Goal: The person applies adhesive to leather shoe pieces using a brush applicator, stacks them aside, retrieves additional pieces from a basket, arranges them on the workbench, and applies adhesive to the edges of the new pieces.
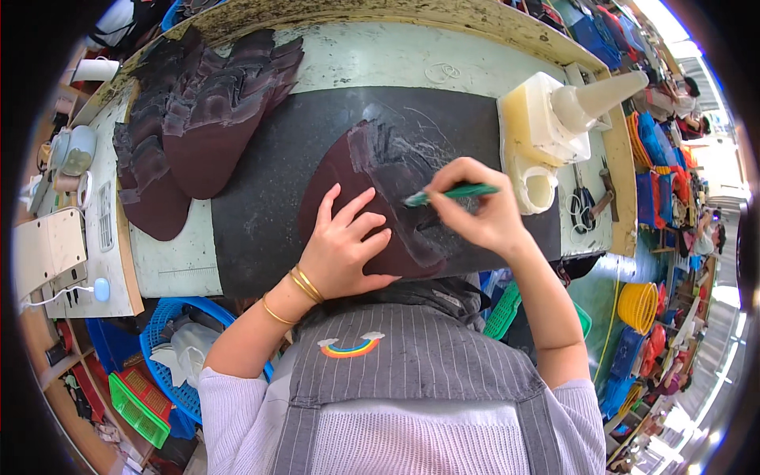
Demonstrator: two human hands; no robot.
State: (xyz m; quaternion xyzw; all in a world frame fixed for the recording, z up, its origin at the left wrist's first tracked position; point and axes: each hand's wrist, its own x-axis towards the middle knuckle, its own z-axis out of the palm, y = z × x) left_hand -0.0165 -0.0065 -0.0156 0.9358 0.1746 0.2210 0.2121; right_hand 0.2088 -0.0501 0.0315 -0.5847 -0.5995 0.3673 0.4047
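Left hand (345,247): fingers spread, unclenched, on maroon panel (331,178). Right hand (489,212): fingers grasping green tool (472,191), panel's three o'clock. Bottle (540,119): two o'clock.

- The left hand (344,244) covers some of the dark red piece (364,176) on the black mat (245,229), so that bit is hidden.
- Fingers of the right hand (492,215) hide part of the green tool (470,191) over the mat; its tip is too small to tell what kind it is.
- Left of the mat, the dark pieces (214,150) overlap, so most of the lower ones can't be seen.
- The bottle (530,119) hides the mat's top right corner.
- Below the mat's left side, an arm (244,332) covers some of the blue basket (170,313).
- Far right of the mat, lots of things (655,142) look too tiny to tell.
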